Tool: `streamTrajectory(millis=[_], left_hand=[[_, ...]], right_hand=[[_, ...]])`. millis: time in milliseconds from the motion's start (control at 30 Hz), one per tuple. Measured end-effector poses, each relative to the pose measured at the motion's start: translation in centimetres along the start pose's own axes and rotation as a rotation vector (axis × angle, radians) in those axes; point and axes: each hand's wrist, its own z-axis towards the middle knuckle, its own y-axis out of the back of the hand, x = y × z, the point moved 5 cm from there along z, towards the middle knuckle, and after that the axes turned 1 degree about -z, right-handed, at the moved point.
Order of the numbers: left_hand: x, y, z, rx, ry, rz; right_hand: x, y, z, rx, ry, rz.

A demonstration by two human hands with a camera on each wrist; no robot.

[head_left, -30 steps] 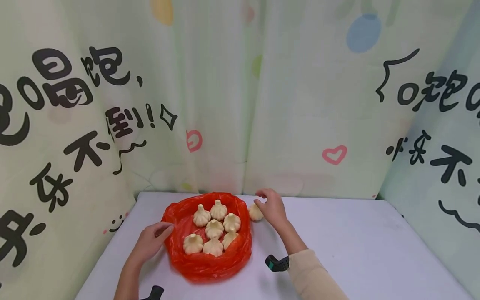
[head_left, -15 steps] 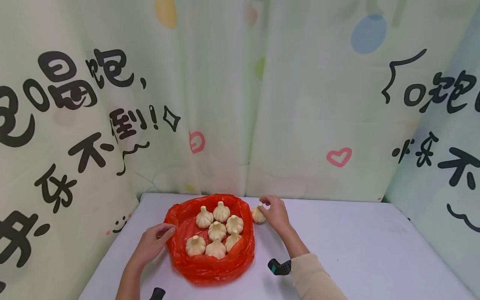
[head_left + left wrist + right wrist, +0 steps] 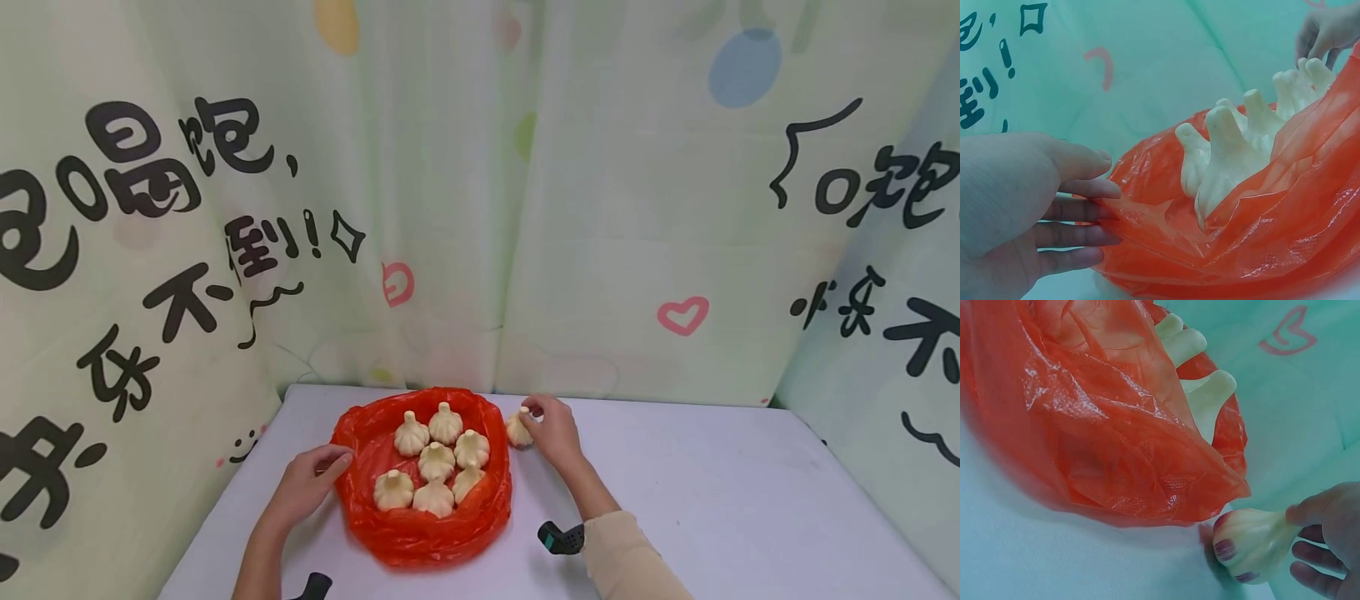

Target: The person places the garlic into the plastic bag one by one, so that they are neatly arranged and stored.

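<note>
A red plastic bag [image 3: 420,546] stands with its mouth wide and its rim rolled down, and several garlic bulbs [image 3: 437,461] sit inside it. My left hand [image 3: 303,487] is at the bag's left rim; in the left wrist view its fingers [image 3: 1079,235] are nearly straight and touch the red plastic. Just outside the bag's right side is one more garlic bulb [image 3: 1249,540], pale with purple patches. My right hand [image 3: 557,429] pinches that bulb's stem between thumb and fingers. The bag's wall hides the lower parts of some bulbs.
A white table [image 3: 712,500] carries the bag. A printed curtain [image 3: 600,250] rises behind the table's far edge and along both sides. Black wrist devices [image 3: 561,538] sit on both arms.
My right hand has come down onto the loose bulb and its fingers have closed on the stem. The left hand stays at the bag's rim. The head view has shifted slightly.
</note>
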Motion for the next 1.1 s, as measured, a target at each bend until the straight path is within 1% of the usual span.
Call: streamTrajectory(millis=[200,333,400,600,733,900,1100], left_hand=[[0.0,-0.1,0.0,0.002,-0.003,0.0],[0.0,-0.1,0.0,0.002,-0.007,0.004],[-0.1,-0.1,0.0,0.001,-0.012,0.007],[-0.3,-0.1,0.0,0.003,-0.024,0.013],[-0.4,0.0,0.1,0.003,-0.03,0.008],[-0.3,0.0,0.0,0.004,-0.018,0.008],[-0.3,0.0,-0.1,0.0,-0.024,0.019]], right_hand=[[0.5,0.4,-0.1,-0.027,0.032,0.002],[1.3,1.0,-0.2,-0.061,0.092,0.026],[1.8,1.3,-0.2,-0.085,0.139,0.035],[3.4,2.3,-0.3,-0.119,0.192,0.082],[4.5,2.6,-0.4,-0.12,0.216,0.112],[5.9,2.6,-0.6,-0.106,0.249,0.142],[7.5,2.0,-1.0,-0.08,0.287,0.181]])
